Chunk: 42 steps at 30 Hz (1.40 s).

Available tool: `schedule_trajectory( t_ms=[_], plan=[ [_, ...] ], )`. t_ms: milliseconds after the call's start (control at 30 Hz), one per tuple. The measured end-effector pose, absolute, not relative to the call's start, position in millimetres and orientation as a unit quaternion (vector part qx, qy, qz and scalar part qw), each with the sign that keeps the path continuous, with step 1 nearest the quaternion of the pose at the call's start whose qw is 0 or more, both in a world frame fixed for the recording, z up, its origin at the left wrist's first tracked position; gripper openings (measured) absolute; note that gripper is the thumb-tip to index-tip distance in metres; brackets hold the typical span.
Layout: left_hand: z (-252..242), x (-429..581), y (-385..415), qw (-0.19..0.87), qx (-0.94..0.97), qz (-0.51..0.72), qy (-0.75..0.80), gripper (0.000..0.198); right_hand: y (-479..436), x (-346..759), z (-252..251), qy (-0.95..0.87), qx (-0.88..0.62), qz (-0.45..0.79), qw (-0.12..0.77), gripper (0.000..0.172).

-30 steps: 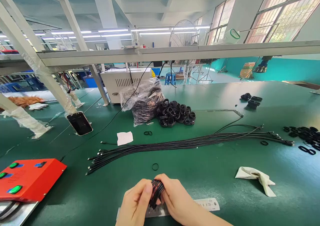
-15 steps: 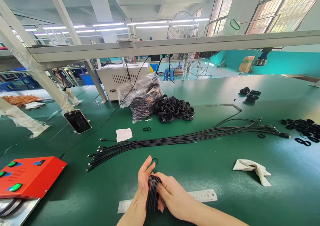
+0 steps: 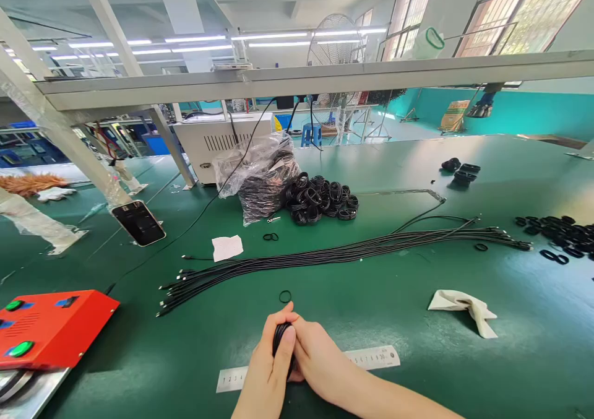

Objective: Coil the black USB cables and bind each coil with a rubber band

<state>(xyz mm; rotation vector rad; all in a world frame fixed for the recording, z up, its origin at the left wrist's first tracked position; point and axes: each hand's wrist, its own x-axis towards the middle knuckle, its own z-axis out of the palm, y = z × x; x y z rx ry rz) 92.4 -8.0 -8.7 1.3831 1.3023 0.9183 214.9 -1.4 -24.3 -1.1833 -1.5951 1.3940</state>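
Observation:
Low in the middle of the head view, my left hand [image 3: 266,369] and my right hand [image 3: 315,357] are closed together round a small coil of black cable [image 3: 279,334]. Only the coil's top shows between the fingers. Both hands hover just above a steel ruler [image 3: 371,358] lying flat on the green table [image 3: 394,320]. A loose black rubber band [image 3: 284,296] lies just beyond my fingertips. Further out, a long bundle of straight black cables [image 3: 343,255] stretches across the table.
A red control box [image 3: 51,326] sits at the left edge, a white cloth [image 3: 461,304] at the right. A heap of coiled cables [image 3: 322,199], a plastic bag [image 3: 257,181], a phone [image 3: 138,222], a paper slip [image 3: 227,247] and more rubber bands [image 3: 557,230] lie further back.
My left hand, open half a second ago, has closed over the coil. The coil is now squeezed tighter between both hands, and the view has tilted slightly.

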Motion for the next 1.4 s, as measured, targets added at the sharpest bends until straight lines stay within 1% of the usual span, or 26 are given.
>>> schedule_trajectory(
  t_ms=[67, 133, 233, 300, 367, 433, 500, 533, 600, 733, 900, 1067, 1267, 1400],
  plan=[
    [-7.5, 91.5, -6.0, 0.46, 0.601, 0.39, 0.525, 0.036, -0.8, 214.8, -22.8, -0.614, -0.448, 0.543, 0.357, 0.022],
    [-7.6, 88.4, -2.1, 0.453, 0.62, 0.39, 0.508, 0.033, -0.8, 215.7, -19.3, -0.602, -0.44, 0.558, 0.363, 0.02],
    [-9.2, 82.7, 5.0, 0.464, 0.62, 0.389, 0.5, 0.032, -1.8, 217.2, -13.6, -0.574, -0.431, 0.59, 0.369, 0.018],
    [-10.0, 80.0, 8.9, 0.462, 0.608, 0.395, 0.511, 0.034, -3.0, 216.9, -12.0, -0.581, -0.432, 0.583, 0.368, 0.018],
    [-10.6, 79.0, 11.5, 0.452, 0.592, 0.409, 0.527, 0.038, -4.3, 215.4, -12.8, -0.607, -0.466, 0.526, 0.372, 0.015],
    [-11.6, 79.3, 13.0, 0.449, 0.559, 0.429, 0.549, 0.043, -5.7, 213.6, -14.7, -0.633, -0.525, 0.429, 0.374, 0.013],
    [-14.2, 80.1, 13.9, 0.461, 0.523, 0.439, 0.567, 0.047, -6.7, 212.8, -16.0, -0.644, -0.574, 0.348, 0.366, 0.017],
    [-16.1, 80.3, 14.3, 0.47, 0.512, 0.437, 0.572, 0.048, -6.9, 213.0, -16.1, -0.643, -0.586, 0.338, 0.358, 0.02],
    [-20.7, 80.4, 14.8, 0.479, 0.509, 0.428, 0.573, 0.047, -6.9, 213.5, -15.3, -0.623, -0.588, 0.382, 0.347, 0.023],
    [-28.6, 81.1, 14.1, 0.476, 0.524, 0.417, 0.57, 0.046, -5.1, 211.6, -13.3, -0.538, -0.557, 0.531, 0.345, 0.024],
    [-28.6, 85.7, 8.8, 0.481, 0.556, 0.388, 0.556, 0.043, -0.9, 204.0, -20.3, -0.491, -0.512, 0.606, 0.361, 0.026],
    [-25.4, 87.9, 5.0, 0.452, 0.592, 0.374, 0.553, 0.04, 2.3, 201.1, -31.7, -0.501, -0.491, 0.613, 0.362, 0.022],
    [-23.9, 91.1, 3.9, 0.409, 0.613, 0.386, 0.554, 0.04, -0.4, 199.7, -33.7, -0.532, -0.553, 0.538, 0.348, 0.023],
    [-22.2, 94.1, 4.1, 0.417, 0.618, 0.365, 0.557, 0.043, -3.3, 200.0, -30.7, -0.55, -0.564, 0.51, 0.346, 0.025]
  ],
)
